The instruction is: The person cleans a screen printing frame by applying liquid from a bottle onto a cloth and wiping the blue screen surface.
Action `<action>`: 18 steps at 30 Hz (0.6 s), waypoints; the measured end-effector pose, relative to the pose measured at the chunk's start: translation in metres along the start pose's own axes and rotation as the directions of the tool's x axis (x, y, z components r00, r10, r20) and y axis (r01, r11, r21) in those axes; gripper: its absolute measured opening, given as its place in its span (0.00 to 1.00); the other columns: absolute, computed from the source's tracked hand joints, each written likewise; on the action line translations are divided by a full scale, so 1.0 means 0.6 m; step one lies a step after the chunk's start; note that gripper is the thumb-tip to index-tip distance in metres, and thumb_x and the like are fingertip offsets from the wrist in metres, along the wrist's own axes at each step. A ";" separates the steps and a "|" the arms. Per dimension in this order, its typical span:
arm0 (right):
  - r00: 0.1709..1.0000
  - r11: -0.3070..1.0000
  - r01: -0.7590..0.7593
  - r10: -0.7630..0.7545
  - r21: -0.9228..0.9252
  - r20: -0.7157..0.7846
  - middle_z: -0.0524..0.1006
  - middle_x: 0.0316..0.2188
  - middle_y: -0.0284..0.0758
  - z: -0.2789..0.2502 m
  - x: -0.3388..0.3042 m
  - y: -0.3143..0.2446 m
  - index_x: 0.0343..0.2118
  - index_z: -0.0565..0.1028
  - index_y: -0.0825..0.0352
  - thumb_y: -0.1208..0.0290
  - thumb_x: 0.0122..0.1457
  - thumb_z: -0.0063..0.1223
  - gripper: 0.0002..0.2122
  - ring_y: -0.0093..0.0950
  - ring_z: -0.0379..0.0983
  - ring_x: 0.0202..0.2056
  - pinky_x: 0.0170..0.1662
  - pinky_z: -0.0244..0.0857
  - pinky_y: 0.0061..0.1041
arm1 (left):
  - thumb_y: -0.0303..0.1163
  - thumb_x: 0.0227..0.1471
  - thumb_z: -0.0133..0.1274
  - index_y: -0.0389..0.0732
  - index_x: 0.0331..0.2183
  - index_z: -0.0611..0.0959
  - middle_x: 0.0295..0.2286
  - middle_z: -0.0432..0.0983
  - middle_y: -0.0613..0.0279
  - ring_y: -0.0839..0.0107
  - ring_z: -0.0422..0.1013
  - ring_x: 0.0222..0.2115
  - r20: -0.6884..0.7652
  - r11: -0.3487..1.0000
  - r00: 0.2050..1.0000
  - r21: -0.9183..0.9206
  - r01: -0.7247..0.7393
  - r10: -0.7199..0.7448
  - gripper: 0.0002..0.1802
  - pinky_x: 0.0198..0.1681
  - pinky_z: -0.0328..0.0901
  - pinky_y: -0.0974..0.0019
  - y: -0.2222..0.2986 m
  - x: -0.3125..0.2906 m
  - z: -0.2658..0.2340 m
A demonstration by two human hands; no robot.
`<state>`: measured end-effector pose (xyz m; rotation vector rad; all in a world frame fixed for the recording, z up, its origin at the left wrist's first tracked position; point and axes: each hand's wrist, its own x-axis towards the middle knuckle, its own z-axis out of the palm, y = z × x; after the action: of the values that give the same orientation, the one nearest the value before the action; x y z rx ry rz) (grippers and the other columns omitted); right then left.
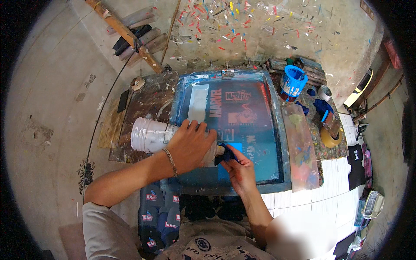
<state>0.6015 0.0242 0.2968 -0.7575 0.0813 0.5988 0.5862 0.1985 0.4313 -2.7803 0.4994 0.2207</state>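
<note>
A whitish, smeared plastic bottle (149, 135) lies tipped on its side in the air, its narrow end toward the right. My left hand (193, 141) is wrapped round it from above. At that narrow end a dark blue rag (228, 156) is bunched up, pinched in the fingers of my right hand (241, 171). Both hands are over the lower part of a screen-printing frame (281, 145) with a blue, worn rim. Its mesh carries lettering and picture stencils, partly hidden by my hands. A bright blue patch (236, 149) shows beside the rag.
On the stained table to the right stand a blue paint tub (294, 80) and a yellow tape roll (330, 137), near more dark blue rag (323, 106). A smeared translucent sheet (299, 147) lies along the frame. Printed dark fabric pieces (158, 216) are below the table's near edge.
</note>
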 end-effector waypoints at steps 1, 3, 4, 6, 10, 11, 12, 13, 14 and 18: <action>1.000 1.000 -0.002 0.002 -0.007 -0.001 0.75 0.44 0.38 0.001 0.000 -0.001 0.55 0.69 0.71 0.89 0.57 0.43 0.22 0.24 0.74 0.39 0.49 0.72 0.29 | 0.51 0.31 0.69 0.38 0.55 0.68 0.44 0.70 0.46 0.52 0.67 0.46 0.001 1.000 1.000 -0.002 0.001 -0.001 0.52 0.49 0.60 0.53 0.001 0.000 -0.001; 1.000 1.000 -0.005 0.005 -0.017 -0.003 0.75 0.43 0.38 0.003 -0.001 -0.002 0.55 0.69 0.71 0.89 0.57 0.43 0.22 0.23 0.74 0.38 0.49 0.72 0.29 | 0.51 0.31 0.70 0.38 0.55 0.68 0.44 0.70 0.46 0.53 0.67 0.46 0.004 1.000 1.000 -0.006 0.002 -0.002 0.51 0.48 0.60 0.54 0.001 -0.001 -0.003; 1.000 1.000 -0.006 0.006 -0.019 -0.003 0.75 0.42 0.38 0.004 -0.002 -0.003 0.55 0.69 0.71 0.89 0.57 0.43 0.22 0.23 0.74 0.38 0.49 0.72 0.29 | 0.51 0.31 0.70 0.38 0.55 0.68 0.44 0.70 0.47 0.53 0.67 0.46 -0.013 1.000 1.000 -0.001 -0.001 0.001 0.51 0.48 0.60 0.54 0.001 -0.002 -0.002; 1.000 1.000 -0.008 0.008 -0.023 -0.003 0.75 0.41 0.37 0.003 -0.003 -0.002 0.55 0.69 0.71 0.89 0.57 0.43 0.22 0.22 0.73 0.36 0.48 0.72 0.29 | 0.51 0.31 0.70 0.38 0.55 0.68 0.43 0.71 0.47 0.53 0.67 0.45 -0.049 1.000 0.999 0.010 -0.009 0.009 0.51 0.48 0.60 0.54 0.001 -0.003 0.001; 1.000 1.000 -0.012 0.011 -0.022 -0.022 0.75 0.36 0.35 0.002 -0.003 -0.003 0.55 0.70 0.71 0.89 0.57 0.43 0.22 0.20 0.72 0.32 0.47 0.73 0.29 | 0.51 0.31 0.70 0.38 0.54 0.69 0.42 0.71 0.48 0.54 0.67 0.45 -0.049 1.000 0.999 0.022 -0.020 0.021 0.50 0.48 0.60 0.55 0.002 -0.003 -0.003; 0.999 1.000 -0.013 0.012 -0.022 -0.031 0.75 0.35 0.34 0.004 -0.004 -0.004 0.55 0.70 0.71 0.89 0.57 0.44 0.21 0.19 0.72 0.31 0.47 0.73 0.29 | 0.51 0.31 0.70 0.39 0.54 0.69 0.42 0.71 0.49 0.54 0.67 0.45 -0.046 0.999 0.999 0.026 -0.018 0.019 0.50 0.48 0.60 0.55 0.003 -0.003 -0.004; 0.999 1.000 -0.012 0.011 -0.024 -0.033 0.75 0.35 0.34 0.006 -0.004 -0.005 0.55 0.70 0.71 0.89 0.57 0.43 0.21 0.19 0.72 0.31 0.46 0.73 0.28 | 0.50 0.31 0.70 0.39 0.54 0.69 0.42 0.71 0.49 0.55 0.67 0.45 -0.043 0.999 0.999 0.031 -0.017 0.018 0.50 0.48 0.60 0.55 0.003 -0.003 -0.004; 0.999 1.000 -0.011 0.010 -0.026 -0.035 0.75 0.35 0.34 0.008 -0.005 -0.006 0.55 0.70 0.71 0.90 0.57 0.43 0.21 0.19 0.72 0.31 0.46 0.73 0.28 | 0.51 0.31 0.70 0.39 0.54 0.69 0.42 0.71 0.49 0.55 0.67 0.45 -0.043 0.999 0.999 0.031 -0.015 0.017 0.50 0.47 0.60 0.56 0.003 -0.004 -0.004; 0.999 1.000 -0.010 0.009 -0.028 -0.037 0.75 0.35 0.34 0.009 -0.005 -0.006 0.55 0.70 0.71 0.90 0.57 0.43 0.21 0.19 0.72 0.30 0.46 0.73 0.28 | 0.51 0.31 0.70 0.39 0.54 0.69 0.42 0.71 0.50 0.55 0.67 0.45 -0.043 0.999 0.999 0.030 -0.014 0.015 0.50 0.47 0.60 0.56 0.003 -0.004 -0.003; 1.000 1.000 -0.015 0.015 -0.019 -0.015 0.76 0.40 0.38 0.003 -0.006 -0.004 0.55 0.70 0.72 0.90 0.57 0.42 0.21 0.22 0.74 0.34 0.46 0.73 0.28 | 0.51 0.31 0.70 0.39 0.54 0.69 0.42 0.71 0.51 0.56 0.66 0.45 -0.043 0.999 0.999 0.037 -0.015 0.017 0.50 0.48 0.60 0.56 0.003 -0.006 -0.001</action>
<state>0.5997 0.0225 0.3003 -0.7806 0.0954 0.6089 0.5821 0.1977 0.4324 -2.7516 0.5310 0.1533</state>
